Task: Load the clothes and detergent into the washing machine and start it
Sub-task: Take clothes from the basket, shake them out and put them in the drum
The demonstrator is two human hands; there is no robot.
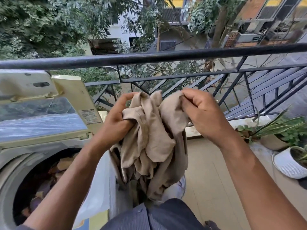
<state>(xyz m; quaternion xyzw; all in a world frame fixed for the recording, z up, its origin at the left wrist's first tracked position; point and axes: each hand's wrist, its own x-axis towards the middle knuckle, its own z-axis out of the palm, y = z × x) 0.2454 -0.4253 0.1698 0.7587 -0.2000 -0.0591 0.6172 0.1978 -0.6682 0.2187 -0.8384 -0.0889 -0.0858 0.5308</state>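
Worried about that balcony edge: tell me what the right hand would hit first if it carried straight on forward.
Probably the black railing. The right hand, gripping the beige garment, points away from the body towards it; depth is unclear.

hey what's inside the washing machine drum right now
The washing machine drum already holds a few clothes, tan and darker pieces. The left forearm covers part of the opening, and the dark bottom is unreadable.
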